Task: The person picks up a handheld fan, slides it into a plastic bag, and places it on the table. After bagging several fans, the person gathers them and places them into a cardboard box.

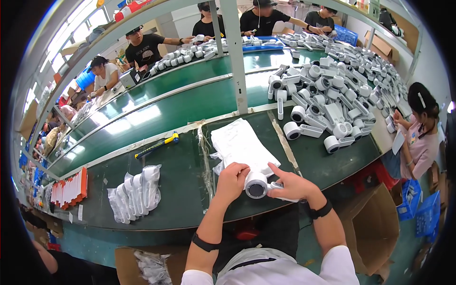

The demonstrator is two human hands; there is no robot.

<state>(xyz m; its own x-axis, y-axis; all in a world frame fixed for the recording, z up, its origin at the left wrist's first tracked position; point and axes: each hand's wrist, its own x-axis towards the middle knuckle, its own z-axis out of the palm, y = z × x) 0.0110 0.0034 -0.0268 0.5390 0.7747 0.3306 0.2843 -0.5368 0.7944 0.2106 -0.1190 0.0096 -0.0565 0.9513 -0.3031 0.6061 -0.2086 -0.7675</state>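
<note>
In front of me, a white handheld device (pixel 257 185) with a round head and a dark round end face sits between my hands. My right hand (pixel 293 185) is closed around its handle, thumb on top. My left hand (pixel 232 179) has curled fingers beside the round head, at the lower edge of a stack of clear-white plastic bags (pixel 242 142). What the left fingertips pinch is hidden. Left of the hands, several similar devices in clear bags (pixel 135 194) lie in a row on the dark green worktable (pixel 180 175).
A large heap of white devices (pixel 327 95) covers the right of the table. A yellow-and-black hammer (pixel 157 145) lies beyond the bagged row; orange-and-white boxes (pixel 69 188) stand far left. A metal post (pixel 235 61) rises ahead. Open cartons (pixel 370 228) flank me. Several people work around the green conveyor (pixel 190 104).
</note>
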